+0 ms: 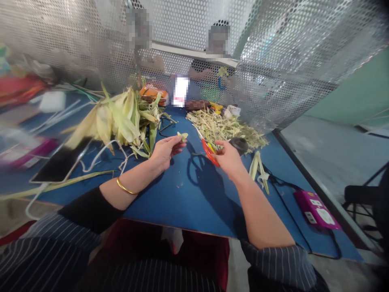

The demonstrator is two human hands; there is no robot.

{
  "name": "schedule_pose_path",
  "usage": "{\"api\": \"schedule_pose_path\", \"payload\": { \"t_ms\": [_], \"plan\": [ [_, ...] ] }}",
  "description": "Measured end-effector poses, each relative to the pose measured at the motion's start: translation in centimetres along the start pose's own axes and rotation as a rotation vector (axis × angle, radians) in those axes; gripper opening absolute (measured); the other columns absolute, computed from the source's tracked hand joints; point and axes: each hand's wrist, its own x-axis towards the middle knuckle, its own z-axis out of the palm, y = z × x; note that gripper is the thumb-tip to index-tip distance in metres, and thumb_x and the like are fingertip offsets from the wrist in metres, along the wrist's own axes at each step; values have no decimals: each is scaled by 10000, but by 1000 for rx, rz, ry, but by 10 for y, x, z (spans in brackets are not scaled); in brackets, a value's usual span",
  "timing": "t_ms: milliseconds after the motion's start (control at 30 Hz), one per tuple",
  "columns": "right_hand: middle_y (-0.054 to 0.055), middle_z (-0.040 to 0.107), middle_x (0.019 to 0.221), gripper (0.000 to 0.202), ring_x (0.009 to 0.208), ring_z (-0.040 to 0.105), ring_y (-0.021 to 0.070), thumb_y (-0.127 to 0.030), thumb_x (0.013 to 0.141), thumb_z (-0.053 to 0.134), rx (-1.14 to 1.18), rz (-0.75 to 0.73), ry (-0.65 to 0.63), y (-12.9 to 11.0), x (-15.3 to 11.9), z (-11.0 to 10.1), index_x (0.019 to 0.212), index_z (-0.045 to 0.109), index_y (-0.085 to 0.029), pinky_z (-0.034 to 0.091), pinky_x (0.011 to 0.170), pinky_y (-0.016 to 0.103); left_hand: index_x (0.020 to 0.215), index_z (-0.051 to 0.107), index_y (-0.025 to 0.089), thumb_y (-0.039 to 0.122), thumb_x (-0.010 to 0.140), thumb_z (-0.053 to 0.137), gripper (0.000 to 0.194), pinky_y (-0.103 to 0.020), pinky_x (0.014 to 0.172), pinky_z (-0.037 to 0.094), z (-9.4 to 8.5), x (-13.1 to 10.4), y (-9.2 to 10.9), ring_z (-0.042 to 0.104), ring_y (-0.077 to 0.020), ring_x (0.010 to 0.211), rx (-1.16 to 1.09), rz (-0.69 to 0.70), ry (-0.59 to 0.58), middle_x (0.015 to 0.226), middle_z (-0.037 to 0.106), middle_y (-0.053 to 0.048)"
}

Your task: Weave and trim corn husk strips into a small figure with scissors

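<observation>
Our L hand [165,152] has thumb & fingertips pinched together on a small pale-green husk piece [182,136], held up over the middle of the surface [158,202]. A gold bangle [126,187] sits on the L wrist. Our R hand [228,159] is closed round the handles of the red scissors [208,149], blades pointing up & away, a bit to the L; can't tell if the blades are fully together. Piece & scissors are apart, w/ a gap of bare blue btwn them.

Just beyond the R hand: a dark round roll [238,145] at the near edge of a wide heap of shredded husk [226,126]. R of the roll, a few loose husk strips [257,167] lie flat-ish. Farther R, a purple box [317,211] w/ a black cord [287,211] by it, near the R edge.

Beyond the L hand, twds the L: a big bunch of whole husks [120,115], pale yellow-green. In front of it, a white cable [99,159] loops near a black-screened device [60,162], & one long husk strip [75,178] runs along our side. Far L is blurred: pinkish-purple pack [35,153], white item [52,101], red stuff.

At the back, btwn bunch & heap: orange packet [154,95] & a bright pixelated screen [180,91], in front of a perforated see-thru sheet [188,24]; a person [202,71] shows behind it.
</observation>
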Motion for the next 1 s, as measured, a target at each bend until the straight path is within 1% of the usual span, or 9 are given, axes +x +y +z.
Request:
{"api": "schedule_pose_path", "payload": {
  "t_ms": [67,167,200,300,400,500,633,767,1000],
  "plan": [
    [-36,535,681,635,503,489,100,-302,628,694,184,-30,-27,-5,-5,5,1228,525,-177,387,454,237,776,696,135,240,719,723,122,-218,598,490,0,0,1,647,-110,696,-42,6,10,819,710,-65],
    [-73,472,607,597,417,412,77,-312,669,658,422,-36,-251,-13,-13,11,1233,508,-191,337,393,224,773,693,140,219,708,729,108,-212,576,490,0,2,3,637,-102,677,-99,22,38,781,694,-41],
    [-78,466,604,594,405,391,68,-302,663,663,463,-34,-293,-15,-15,12,1227,508,-197,320,383,218,768,691,140,214,700,734,110,-212,569,491,0,3,3,634,-101,669,-116,24,50,765,688,-34],
    [-65,502,661,604,457,398,58,-264,619,714,502,-60,-276,-18,-19,15,1189,522,-207,329,421,209,759,686,136,205,673,751,129,-218,564,497,-1,4,4,634,-103,653,-160,27,84,731,677,-26],
    [-53,523,717,613,587,473,86,-265,600,752,461,-106,-290,-19,-20,16,1161,512,-211,411,549,228,762,682,127,199,660,759,146,-219,568,501,-2,4,5,635,-105,633,-189,41,100,713,679,-33],
    [-62,501,741,642,646,493,104,-278,587,774,335,-158,-316,-18,-20,16,1162,492,-229,442,634,256,777,681,115,173,687,731,119,-211,561,500,-2,6,7,631,-98,605,-204,55,124,704,684,-39],
    [-64,490,735,635,644,496,117,-302,597,776,130,-255,-274,-16,-21,16,1167,504,-235,445,646,272,765,677,111,138,708,704,68,-200,560,499,-3,8,9,628,-89,583,-238,57,150,684,685,-36],
    [-16,599,825,585,731,574,158,-330,609,766,-47,-308,-241,-16,-23,17,1144,552,-227,469,691,296,757,686,114,123,716,697,43,-205,568,502,-3,9,9,631,-91,581,-248,52,157,667,683,-31],
    [34,679,856,444,775,651,211,-344,705,690,-43,-338,-200,-15,-25,20,1125,617,-222,512,700,336,743,702,102,118,702,710,45,-248,647,526,-2,9,3,639,-109,597,-177,62,132,657,687,-46]
  ]
}}
